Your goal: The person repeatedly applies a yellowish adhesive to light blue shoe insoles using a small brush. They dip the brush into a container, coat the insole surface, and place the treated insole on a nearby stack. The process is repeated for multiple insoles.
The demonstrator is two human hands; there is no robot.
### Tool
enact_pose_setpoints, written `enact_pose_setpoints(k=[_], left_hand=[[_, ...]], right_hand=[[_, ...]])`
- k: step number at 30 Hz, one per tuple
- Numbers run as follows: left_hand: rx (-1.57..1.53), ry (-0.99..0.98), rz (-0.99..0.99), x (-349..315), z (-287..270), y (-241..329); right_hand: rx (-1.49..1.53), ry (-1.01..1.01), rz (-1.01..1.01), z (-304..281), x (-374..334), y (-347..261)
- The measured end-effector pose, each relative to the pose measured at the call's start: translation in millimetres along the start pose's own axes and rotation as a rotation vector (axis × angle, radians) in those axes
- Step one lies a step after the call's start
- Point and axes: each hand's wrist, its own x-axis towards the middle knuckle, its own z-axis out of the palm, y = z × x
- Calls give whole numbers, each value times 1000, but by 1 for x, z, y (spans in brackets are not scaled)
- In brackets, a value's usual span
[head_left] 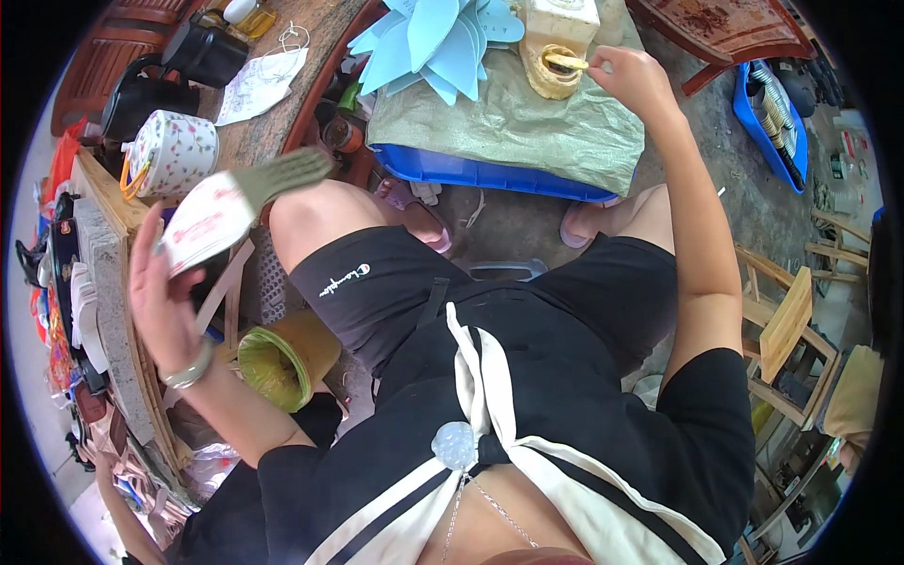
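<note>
My left hand (169,301), raised at the left and blurred by motion, grips one edge of a shoe insole board (218,215). The board's wide end is white with red print, its narrow end grey-green. At the far side, my right hand (629,83) pinches the pale yellow handle of a brush (567,63). The brush reaches into the round mouth of a glue-crusted pot (554,87), so its bristles are hidden. Left of the pot lies a fanned pile of light blue sole-shaped pieces (443,42).
A greenish woven sheet (508,127) covers a blue crate (471,169) before my knees. A stone-topped table (325,42) at the left holds a flowered pot (174,151) and dark kettles. A yellow bin (306,353) stands by my left leg, wooden stools (786,325) to the right.
</note>
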Motion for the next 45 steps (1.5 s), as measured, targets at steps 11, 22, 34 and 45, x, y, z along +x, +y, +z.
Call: enact_pose_setpoints(k=[11,22,34,45], left_hand=[[-1205,-697,-625,-64,179,-114],[-1084,-714,-532,-70,212,-103],[-735,-324,-327,-56,224,-105],[-787,-388,-378,-58,218,-106]], right_hand=[[-61,156,-121,12,-31,0],[547,181,398,34,-110,-19],[697,314,266,18,-119,-37],[907,199,-67,-17,-127,-98]])
